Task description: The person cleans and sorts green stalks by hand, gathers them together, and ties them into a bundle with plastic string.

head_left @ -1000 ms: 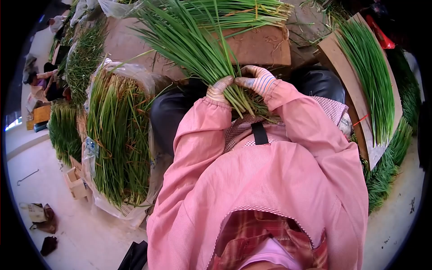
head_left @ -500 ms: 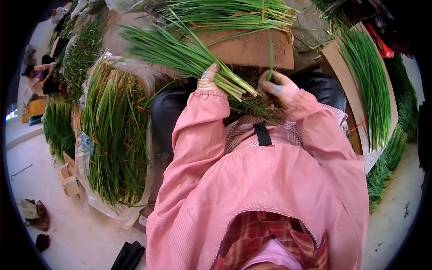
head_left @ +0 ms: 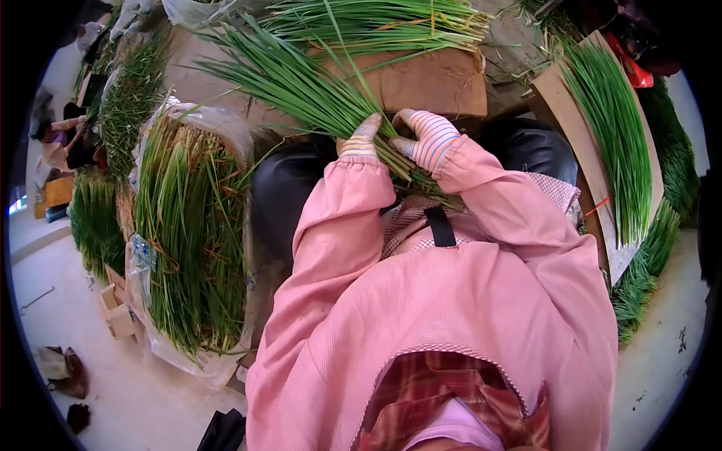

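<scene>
A loose bunch of long green chives (head_left: 297,89) slants across my lap, its leaf tips to the upper left and its pale stem ends toward me. My left hand (head_left: 360,140), in a striped glove, is closed round the lower stems with the thumb on top. Just to its right, my right hand (head_left: 427,138), also gloved, curls over the stems near their lower ends; its fingertips are partly hidden. Beneath both hands, more loose leaves and trimmings (head_left: 417,180) lie on my checked apron.
Ahead, a chive pile (head_left: 383,26) rests over a brown board (head_left: 432,83). A plastic-lined container (head_left: 242,143) of chives stands at left. On the right, chives (head_left: 613,143) lie on a slanted cardboard sheet (head_left: 553,94). Another person (head_left: 64,139) sits far left.
My right hand has moved left and up from beside the stem ends onto the bunch, next to my left hand. The single leaf it held upright no longer shows there.
</scene>
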A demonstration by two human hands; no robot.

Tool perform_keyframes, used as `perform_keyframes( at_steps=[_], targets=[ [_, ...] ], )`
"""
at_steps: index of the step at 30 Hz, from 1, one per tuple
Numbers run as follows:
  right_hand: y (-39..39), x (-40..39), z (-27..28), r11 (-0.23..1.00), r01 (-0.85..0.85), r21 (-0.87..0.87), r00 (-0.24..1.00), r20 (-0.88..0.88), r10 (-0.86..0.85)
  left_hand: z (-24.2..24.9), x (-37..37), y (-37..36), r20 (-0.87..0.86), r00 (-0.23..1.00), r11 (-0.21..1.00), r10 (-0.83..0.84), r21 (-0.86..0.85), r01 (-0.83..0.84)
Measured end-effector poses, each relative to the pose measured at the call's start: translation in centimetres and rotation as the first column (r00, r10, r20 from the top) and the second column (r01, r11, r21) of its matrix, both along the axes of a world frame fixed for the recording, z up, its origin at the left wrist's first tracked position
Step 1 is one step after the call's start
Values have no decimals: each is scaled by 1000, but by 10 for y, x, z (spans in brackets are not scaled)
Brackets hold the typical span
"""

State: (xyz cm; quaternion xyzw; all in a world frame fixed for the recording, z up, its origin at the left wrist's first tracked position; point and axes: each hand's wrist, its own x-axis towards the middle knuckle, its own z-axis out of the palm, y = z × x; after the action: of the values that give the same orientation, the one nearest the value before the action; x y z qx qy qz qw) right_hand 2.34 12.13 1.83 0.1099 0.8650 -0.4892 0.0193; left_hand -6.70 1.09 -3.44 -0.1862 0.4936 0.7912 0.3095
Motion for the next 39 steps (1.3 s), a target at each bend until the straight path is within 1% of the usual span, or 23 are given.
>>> perform_keyframes(
  at_steps=[2, 4, 7, 9, 10, 11, 13, 15, 17, 18, 19, 21, 23, 25, 26, 27, 28, 30, 31, 32, 35, 37, 39],
  targets=[
    [-8, -3, -8, 940, 122, -319, 993, 46, -113, 0, 6, -6, 86, 996, 999, 36, 9, -37],
    [-12, -1, -16, 736, 223, -640, 971, 74, -229, -4, 7, -9, 138, 988, 998, 64, 6, -66],
    [-13, -2, -26, 613, 193, -766, 922, -72, -380, -1, 2, -9, 197, 973, 993, 120, -13, -120],
    [-8, 4, -22, 467, 140, -873, 931, -46, -363, 23, -3, -8, 216, 957, 981, 192, -68, -182],
    [-1, 8, -23, 509, 98, -855, 955, -63, -290, 12, -16, -13, 249, 954, 983, 166, -119, -141],
    [3, 15, -21, 659, 140, -739, 951, -84, -296, 2, -29, -18, 283, 948, 981, 143, -166, -99],
    [29, 41, -14, 800, 194, -567, 979, 161, -124, 9, -29, -23, 191, 966, 975, 172, -176, -138],
    [58, 75, -18, 993, 14, -116, 923, 383, 31, 12, -32, -24, 19, 980, 963, 197, -188, -190],
    [61, 93, 13, 999, 12, 32, 932, 361, -23, 14, -34, -19, -71, 986, 974, 148, -164, -158],
    [57, 89, 20, 980, 46, 196, 933, 342, -112, 14, -33, -18, -111, 987, 980, 113, -153, -129],
    [48, 77, 35, 967, 81, 242, 963, 229, -139, 14, -33, -13, -137, 988, 987, 67, -139, -86],
    [27, 54, 44, 981, 51, 186, 998, -42, -44, 13, -28, -1, -169, 985, 993, -27, -119, 7],
    [14, 37, 24, 934, -28, 356, 999, -15, 35, 13, -20, 9, -163, 983, 991, -87, -114, 69],
    [17, 25, -19, 999, 28, -14, 988, 152, -26, 20, -7, 10, -100, 990, 990, -103, -111, 92],
    [23, 23, -40, 868, 137, -477, 982, 183, -54, 25, -2, 8, -48, 995, 990, -88, -113, 82],
    [19, 26, -4, 640, 395, -659, 900, 417, -126, 33, 4, 4, 13, 998, 991, -53, -119, 55],
    [22, 29, 3, 512, 454, -729, 879, 461, -124, 37, 4, 2, 98, 995, 990, -6, -142, 20],
    [29, 29, 5, 288, 604, -743, 790, 606, -92, 13, -1, -13, 79, 997, 998, -21, -54, 25],
    [33, 30, 0, 288, 604, -743, 790, 607, -92, 3, -6, -17, 105, 993, 998, -45, -32, 49],
    [37, 32, -6, 277, 561, -780, 820, 569, -57, 31, 7, -17, 47, 996, 996, 79, 42, -81],
    [31, 28, 0, 273, 532, -802, 837, 547, -25, 25, 15, -25, 41, 997, 997, 71, 27, -72],
    [28, 19, 3, 441, 532, -723, 822, 566, -63, 22, 15, -24, 87, 996, 1000, 13, 20, -15],
    [30, 16, -12, 407, 540, -737, 821, 567, -64, 20, 18, -21, 39, 999, 999, 6, -46, -5]
  ],
)
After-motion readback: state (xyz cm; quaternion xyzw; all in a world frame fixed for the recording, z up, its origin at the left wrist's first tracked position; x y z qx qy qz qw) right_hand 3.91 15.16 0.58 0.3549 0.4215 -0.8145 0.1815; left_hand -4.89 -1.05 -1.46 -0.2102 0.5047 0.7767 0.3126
